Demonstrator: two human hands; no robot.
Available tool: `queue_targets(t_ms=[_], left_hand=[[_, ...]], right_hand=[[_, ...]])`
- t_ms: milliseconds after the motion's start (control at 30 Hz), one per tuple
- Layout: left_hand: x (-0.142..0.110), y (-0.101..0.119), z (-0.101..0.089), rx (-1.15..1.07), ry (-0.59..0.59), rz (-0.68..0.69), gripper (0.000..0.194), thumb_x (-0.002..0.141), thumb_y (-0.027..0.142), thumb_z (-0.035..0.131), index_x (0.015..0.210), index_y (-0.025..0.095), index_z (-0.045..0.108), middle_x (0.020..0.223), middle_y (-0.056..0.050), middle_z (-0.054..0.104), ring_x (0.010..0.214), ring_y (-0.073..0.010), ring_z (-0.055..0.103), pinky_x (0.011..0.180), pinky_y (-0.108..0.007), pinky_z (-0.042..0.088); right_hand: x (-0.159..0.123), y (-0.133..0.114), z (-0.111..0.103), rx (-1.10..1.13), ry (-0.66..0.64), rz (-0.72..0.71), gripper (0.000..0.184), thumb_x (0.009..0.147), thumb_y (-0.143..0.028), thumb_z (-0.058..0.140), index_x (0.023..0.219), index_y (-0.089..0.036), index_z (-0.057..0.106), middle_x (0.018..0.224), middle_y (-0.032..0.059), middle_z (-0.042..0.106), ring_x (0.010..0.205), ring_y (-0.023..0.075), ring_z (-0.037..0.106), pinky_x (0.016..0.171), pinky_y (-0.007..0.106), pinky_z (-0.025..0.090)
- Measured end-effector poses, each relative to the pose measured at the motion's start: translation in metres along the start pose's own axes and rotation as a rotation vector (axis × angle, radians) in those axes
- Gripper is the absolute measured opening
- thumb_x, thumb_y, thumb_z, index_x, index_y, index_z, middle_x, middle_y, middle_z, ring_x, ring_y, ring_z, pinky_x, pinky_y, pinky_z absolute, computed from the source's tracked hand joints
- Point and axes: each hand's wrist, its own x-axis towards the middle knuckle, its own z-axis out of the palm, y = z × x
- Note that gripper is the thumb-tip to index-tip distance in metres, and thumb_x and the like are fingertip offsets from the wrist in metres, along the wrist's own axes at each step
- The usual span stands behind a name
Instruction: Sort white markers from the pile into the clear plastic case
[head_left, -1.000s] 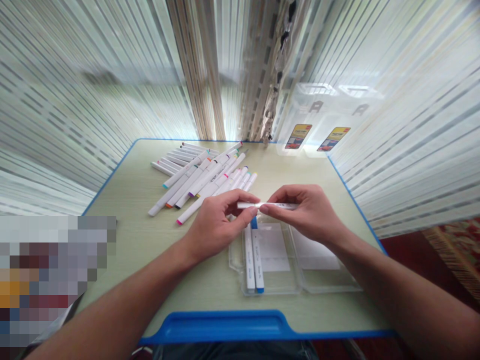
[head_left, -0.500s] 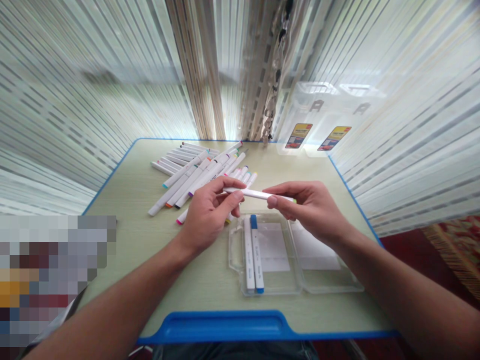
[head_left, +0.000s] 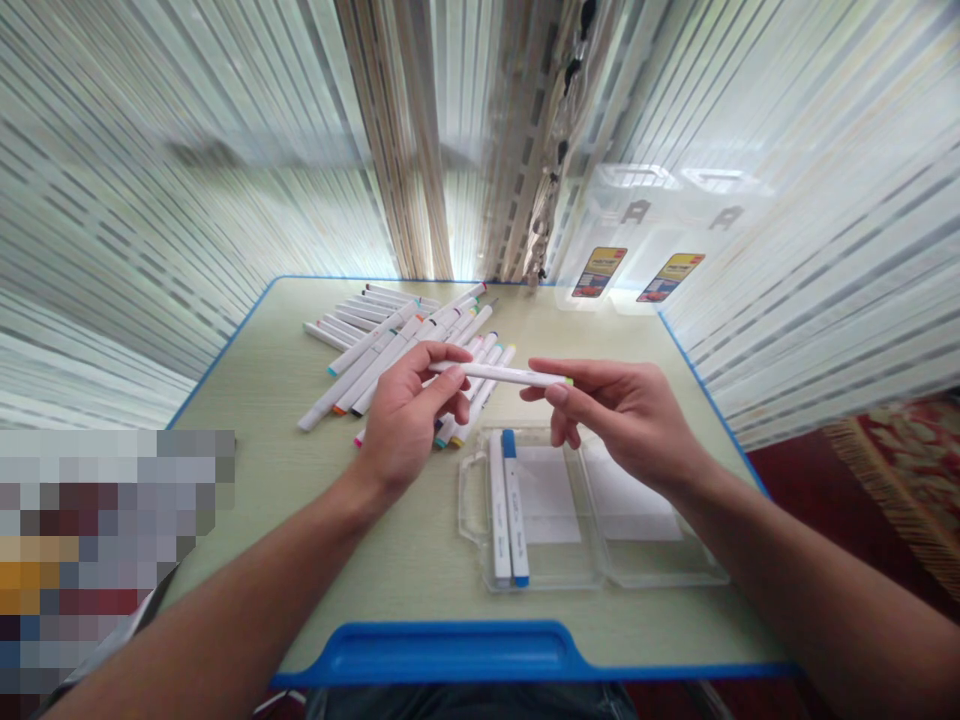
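Observation:
Between both hands, a white marker (head_left: 502, 375) with a light green tip at its right end is held nearly level above the table. My left hand (head_left: 409, 410) pinches its left end, which the fingers partly hide. My right hand (head_left: 611, 405) grips the green end between thumb and fingers. Below them lies an open clear plastic case (head_left: 469, 505), with a white marker (head_left: 499, 515) and a blue-capped marker (head_left: 516, 520) side by side in its left half. Behind my left hand is a loose pile of white markers (head_left: 375, 355) with coloured ends.
Two clear plastic cases (head_left: 637, 225) with yellow labels stand at the back right. String curtains (head_left: 225, 130) hang around the far edges. The table (head_left: 262, 540) has a blue rim and a blue front tray (head_left: 450, 650). A patterned rug (head_left: 915, 480) lies at right.
The marker has shifted slightly left and up with my left hand. My right hand's grip now sits closer to its green end. The case and its two markers stay put.

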Motion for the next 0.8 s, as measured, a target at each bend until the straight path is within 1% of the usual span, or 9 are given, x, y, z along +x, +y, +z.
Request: queue_targets(t_ms=[100,267,400,567,800], left_hand=[[0.0006,0.0014,0.0005,-0.04,0.002,-0.015,0.015,0.083,0.023,0.067,0.096,0.016,0.065,0.07,0.003,0.058,0.053,-0.009,0.057,0.051,-0.021,0.045],[-0.0009,0.0029,0.0022,-0.076,0.011,-0.031,0.013,0.083,0.022,0.066,0.094,0.016,0.064,0.067,0.004,0.056,0.052,-0.0086,0.056,0.051,-0.02,0.044],[-0.0009,0.0032,0.0024,-0.088,0.005,-0.033,0.011,0.085,0.022,0.064,0.094,0.015,0.064,0.067,0.003,0.056,0.052,-0.0091,0.056,0.052,-0.02,0.044],[-0.0002,0.0009,0.0016,-0.132,-0.024,-0.013,0.011,0.089,0.022,0.06,0.095,0.014,0.064,0.068,0.002,0.059,0.054,-0.0097,0.057,0.052,-0.021,0.045],[-0.0009,-0.0021,0.0003,-0.126,-0.081,0.041,0.016,0.094,0.024,0.056,0.101,0.013,0.065,0.073,-0.002,0.066,0.055,-0.01,0.058,0.053,-0.021,0.045]], right_hand=[[-0.0008,-0.0003,-0.0003,0.034,-0.035,0.0,0.031,0.088,-0.033,0.074,0.117,-0.021,0.076,0.093,0.0078,0.08,0.049,0.0106,0.066,0.044,0.024,0.054],[-0.0011,0.0,-0.001,0.093,-0.071,-0.008,0.03,0.091,-0.033,0.071,0.118,-0.02,0.075,0.081,0.006,0.079,0.053,0.0132,0.068,0.045,0.024,0.054],[-0.0007,0.0017,-0.0017,0.14,-0.082,0.014,0.029,0.092,-0.033,0.069,0.118,-0.021,0.075,0.096,0.009,0.08,0.052,0.012,0.068,0.045,0.025,0.053],[0.0009,0.0052,-0.004,0.208,-0.036,0.018,0.024,0.094,-0.031,0.067,0.114,-0.021,0.076,0.095,0.0085,0.08,0.051,0.012,0.067,0.046,0.025,0.052],[0.0051,0.0071,-0.0068,0.29,0.041,0.043,0.021,0.094,-0.03,0.066,0.106,-0.018,0.078,0.091,0.0085,0.08,0.049,0.0116,0.067,0.043,0.021,0.05]])
